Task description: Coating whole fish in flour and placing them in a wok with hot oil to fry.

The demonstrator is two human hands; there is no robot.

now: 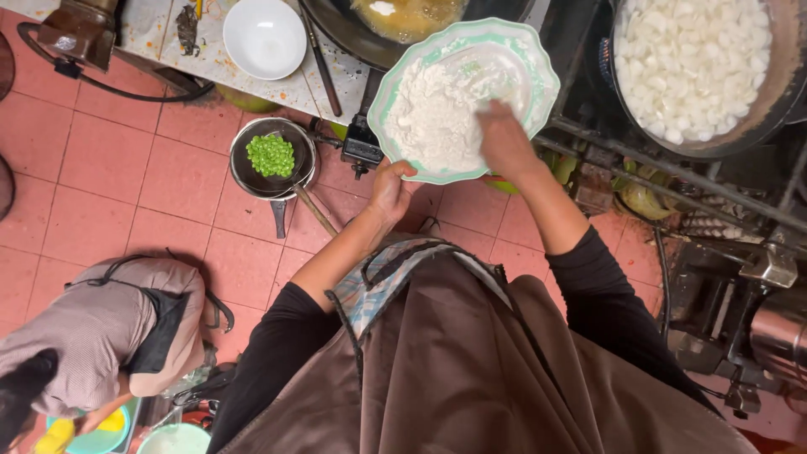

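Observation:
My left hand (390,187) grips the near rim of a wide green-edged bowl (538,59) and holds it up in front of me. The bowl holds a heap of white flour (433,113). My right hand (504,139) is down inside the bowl with its fingers in the flour, blurred. Just beyond the bowl sits a dark wok (353,34) with yellowish liquid in it.
A large pan of chopped white pieces (693,59) sits at the upper right on a burner frame. A small pan of green peas (271,156) rests on the pink tile floor, an empty white bowl (264,35) on the counter. Another person (101,324) crouches at lower left.

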